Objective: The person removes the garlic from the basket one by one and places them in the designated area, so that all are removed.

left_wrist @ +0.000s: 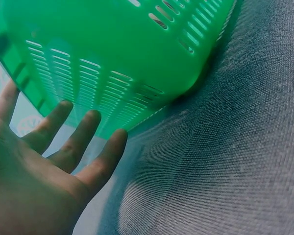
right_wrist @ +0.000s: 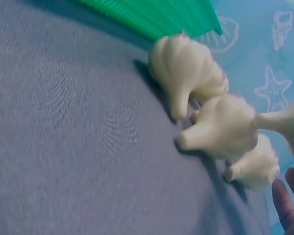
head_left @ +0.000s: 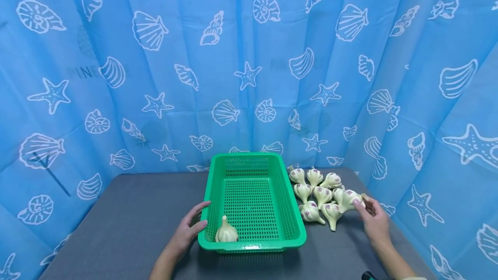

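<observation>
A garlic bulb is pinched in my right hand, over the right edge of a group of bulbs. In the right wrist view, the held bulb shows at the right border, its stem pointing left. My left hand is at the left side of a green plastic basket, touching its rim. In the left wrist view, the fingers are spread and fairly straight beside the slotted wall. One garlic bulb sits inside the basket's near left corner, stem up.
Several garlic bulbs lie close together on the grey cloth-covered table, right of the basket. A blue curtain with white shell prints hangs behind and at the sides. Part of a dark object shows at the bottom edge.
</observation>
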Demonstrator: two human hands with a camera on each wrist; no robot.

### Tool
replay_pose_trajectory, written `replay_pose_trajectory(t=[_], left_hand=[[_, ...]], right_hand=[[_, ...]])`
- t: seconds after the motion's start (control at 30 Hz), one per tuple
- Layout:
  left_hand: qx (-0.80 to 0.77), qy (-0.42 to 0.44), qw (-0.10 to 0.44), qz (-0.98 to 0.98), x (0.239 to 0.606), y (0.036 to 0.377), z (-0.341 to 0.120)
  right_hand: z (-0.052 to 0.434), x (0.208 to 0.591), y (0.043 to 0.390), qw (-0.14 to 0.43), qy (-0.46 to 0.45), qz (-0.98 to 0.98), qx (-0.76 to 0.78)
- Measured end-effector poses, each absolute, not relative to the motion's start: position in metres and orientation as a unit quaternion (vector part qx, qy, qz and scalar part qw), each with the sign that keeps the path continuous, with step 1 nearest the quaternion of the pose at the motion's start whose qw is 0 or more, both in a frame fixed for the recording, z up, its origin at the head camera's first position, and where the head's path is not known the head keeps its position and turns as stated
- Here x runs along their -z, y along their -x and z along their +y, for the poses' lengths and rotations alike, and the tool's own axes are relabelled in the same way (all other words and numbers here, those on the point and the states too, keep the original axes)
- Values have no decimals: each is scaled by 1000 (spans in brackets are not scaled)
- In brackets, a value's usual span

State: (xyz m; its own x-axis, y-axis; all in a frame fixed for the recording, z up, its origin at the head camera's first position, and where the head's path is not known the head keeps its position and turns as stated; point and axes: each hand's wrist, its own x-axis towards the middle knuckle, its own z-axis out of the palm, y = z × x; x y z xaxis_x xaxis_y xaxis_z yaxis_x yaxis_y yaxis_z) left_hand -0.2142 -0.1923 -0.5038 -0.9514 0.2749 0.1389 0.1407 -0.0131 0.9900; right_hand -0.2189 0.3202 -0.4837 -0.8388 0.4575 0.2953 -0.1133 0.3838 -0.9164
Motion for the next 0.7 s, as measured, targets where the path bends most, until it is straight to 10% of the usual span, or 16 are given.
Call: replay_pose_trajectory(t=[0.7], left_hand=[[-693,-128,42,708,505,215,-192]], right_hand=[[339,493,226,82,199,-843,-493]])
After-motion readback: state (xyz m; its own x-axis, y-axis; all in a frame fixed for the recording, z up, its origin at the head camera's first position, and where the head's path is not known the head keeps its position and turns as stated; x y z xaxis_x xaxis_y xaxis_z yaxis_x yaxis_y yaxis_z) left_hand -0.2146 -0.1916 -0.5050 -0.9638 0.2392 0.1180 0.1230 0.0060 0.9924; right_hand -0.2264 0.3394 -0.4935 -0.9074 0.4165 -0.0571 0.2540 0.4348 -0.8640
